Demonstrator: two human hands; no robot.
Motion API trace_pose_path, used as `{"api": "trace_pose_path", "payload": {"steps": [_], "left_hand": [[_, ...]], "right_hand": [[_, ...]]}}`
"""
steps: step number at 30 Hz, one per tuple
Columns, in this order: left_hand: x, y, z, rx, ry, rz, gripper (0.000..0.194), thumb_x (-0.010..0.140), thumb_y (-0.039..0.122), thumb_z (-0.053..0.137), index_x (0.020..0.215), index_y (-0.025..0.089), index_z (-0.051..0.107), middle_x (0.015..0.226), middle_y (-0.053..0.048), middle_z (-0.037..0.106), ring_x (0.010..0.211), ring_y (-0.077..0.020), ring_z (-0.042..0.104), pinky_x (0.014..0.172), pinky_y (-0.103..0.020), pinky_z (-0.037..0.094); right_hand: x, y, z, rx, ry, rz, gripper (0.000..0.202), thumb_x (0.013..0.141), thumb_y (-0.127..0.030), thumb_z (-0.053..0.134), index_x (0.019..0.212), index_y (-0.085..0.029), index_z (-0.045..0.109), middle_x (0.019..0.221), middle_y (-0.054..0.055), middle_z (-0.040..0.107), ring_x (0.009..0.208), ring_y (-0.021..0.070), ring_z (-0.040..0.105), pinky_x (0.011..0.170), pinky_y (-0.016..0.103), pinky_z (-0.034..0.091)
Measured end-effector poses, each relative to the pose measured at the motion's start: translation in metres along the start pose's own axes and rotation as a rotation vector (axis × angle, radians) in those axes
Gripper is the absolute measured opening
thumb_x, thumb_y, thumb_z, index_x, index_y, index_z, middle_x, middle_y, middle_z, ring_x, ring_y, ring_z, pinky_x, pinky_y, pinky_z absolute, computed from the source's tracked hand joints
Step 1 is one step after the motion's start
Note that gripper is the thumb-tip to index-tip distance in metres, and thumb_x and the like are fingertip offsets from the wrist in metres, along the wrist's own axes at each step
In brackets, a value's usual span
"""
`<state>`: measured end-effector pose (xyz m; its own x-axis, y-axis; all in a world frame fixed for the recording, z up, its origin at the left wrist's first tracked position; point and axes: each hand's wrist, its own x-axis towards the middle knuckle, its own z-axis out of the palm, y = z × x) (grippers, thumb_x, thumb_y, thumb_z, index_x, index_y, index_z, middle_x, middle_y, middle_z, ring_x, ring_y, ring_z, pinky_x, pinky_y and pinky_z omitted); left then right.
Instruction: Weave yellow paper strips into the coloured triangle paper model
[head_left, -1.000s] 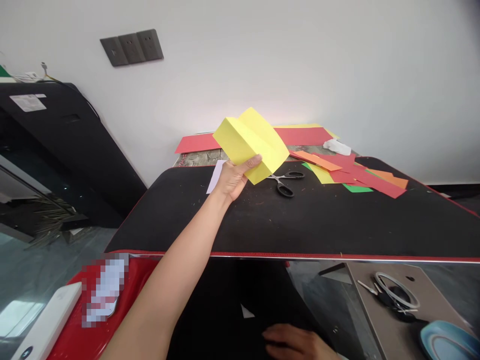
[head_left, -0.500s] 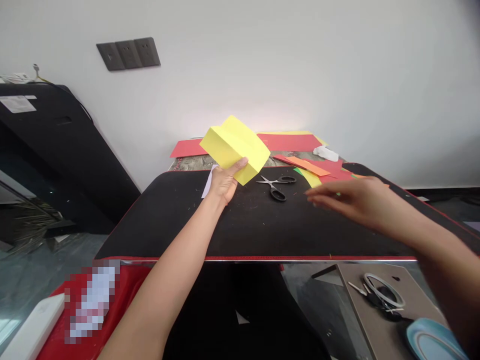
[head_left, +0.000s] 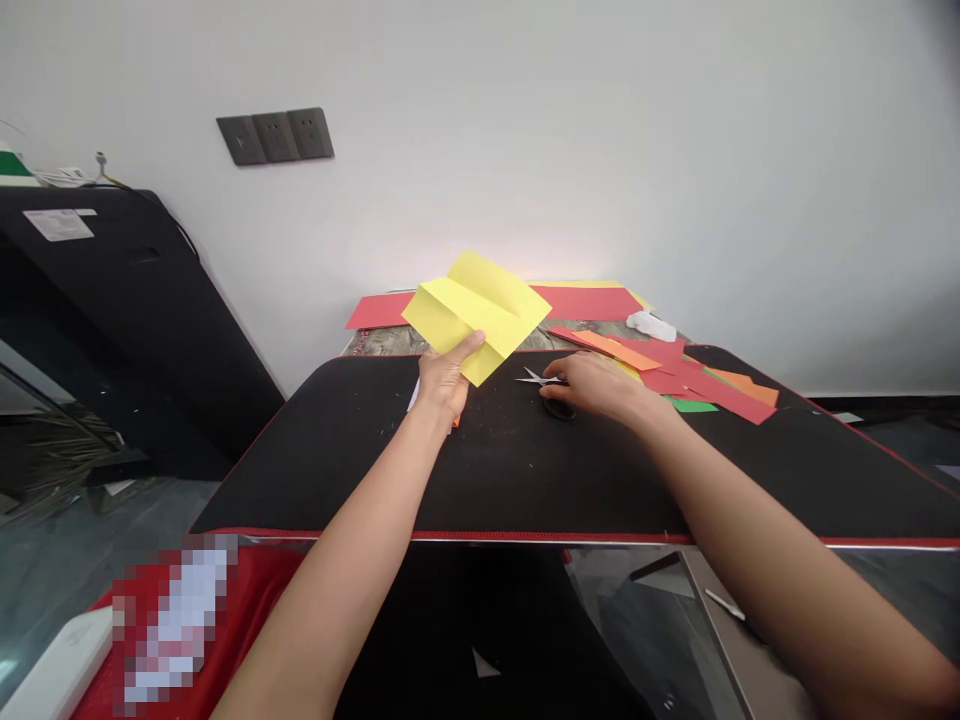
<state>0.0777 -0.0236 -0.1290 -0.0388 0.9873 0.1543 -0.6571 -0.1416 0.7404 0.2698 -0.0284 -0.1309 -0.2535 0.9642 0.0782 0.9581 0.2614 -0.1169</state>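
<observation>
A folded sheet of yellow paper (head_left: 491, 300) is pinched in my left hand (head_left: 444, 385), thumb on top, held above the back part of the black mat. Its creases stand up in ridges. My right hand (head_left: 592, 382) is at the black-handled scissors (head_left: 556, 408), with its thumb and fingers bent about the handles and covering part of them. The scissors lie on the mat, blades pointing left and slightly apart. Below my left hand, a pale paper piece and a bit of orange are partly hidden.
Red, orange and green paper strips (head_left: 731, 393) lie at the right of the mat (head_left: 510, 480). Red sheets (head_left: 592, 303) and a crumpled white tissue (head_left: 650, 326) sit by the wall. A red stool or chair (head_left: 255, 590) stands at lower left, a small table (head_left: 720, 630) at lower right.
My right hand has moved left and down onto the scissors' handles. My left hand still holds the yellow paper, tilted a little differently. The camera view has shifted slightly.
</observation>
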Motion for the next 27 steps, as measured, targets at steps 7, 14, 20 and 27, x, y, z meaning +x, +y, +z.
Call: {"api": "trace_pose_path", "payload": {"steps": [7,14,20,27], "left_hand": [[-0.002,0.006,0.003,-0.007,0.006,0.005,0.021,0.09,0.02,0.062,0.11,0.014,0.063,0.115,-0.008,0.065,0.099,-0.0203,0.065,0.085,-0.041,0.055],[0.001,0.011,0.003,-0.021,0.042,0.066,0.024,0.09,0.021,0.062,0.113,0.014,0.061,0.116,-0.008,0.064,0.098,-0.0204,0.065,0.084,-0.041,0.056],[0.008,0.016,-0.001,-0.037,0.124,0.137,0.025,0.091,0.025,0.061,0.115,0.015,0.06,0.117,-0.008,0.063,0.098,-0.0203,0.064,0.082,-0.04,0.056],[0.013,0.026,-0.004,-0.064,0.165,0.16,0.026,0.092,0.028,0.06,0.116,0.017,0.06,0.117,-0.008,0.062,0.098,-0.0202,0.064,0.082,-0.039,0.056]], "right_hand": [[-0.002,0.013,0.0,0.017,-0.105,0.03,0.03,0.094,-0.033,0.058,0.119,-0.018,0.059,0.121,0.009,0.061,0.104,0.0217,0.062,0.088,0.043,0.052],[0.0,0.014,0.007,0.165,-0.061,0.113,0.029,0.093,-0.032,0.058,0.118,-0.017,0.059,0.12,0.009,0.061,0.103,0.0216,0.062,0.087,0.043,0.053],[0.005,0.025,0.004,0.641,0.088,0.158,0.029,0.095,-0.035,0.056,0.116,-0.016,0.059,0.112,0.008,0.064,0.092,0.0185,0.065,0.079,0.038,0.056],[-0.001,0.025,-0.011,1.245,0.073,-0.045,0.037,0.099,-0.042,0.042,0.127,-0.018,0.05,0.112,0.014,0.063,0.108,0.0217,0.063,0.078,0.036,0.059]]}}
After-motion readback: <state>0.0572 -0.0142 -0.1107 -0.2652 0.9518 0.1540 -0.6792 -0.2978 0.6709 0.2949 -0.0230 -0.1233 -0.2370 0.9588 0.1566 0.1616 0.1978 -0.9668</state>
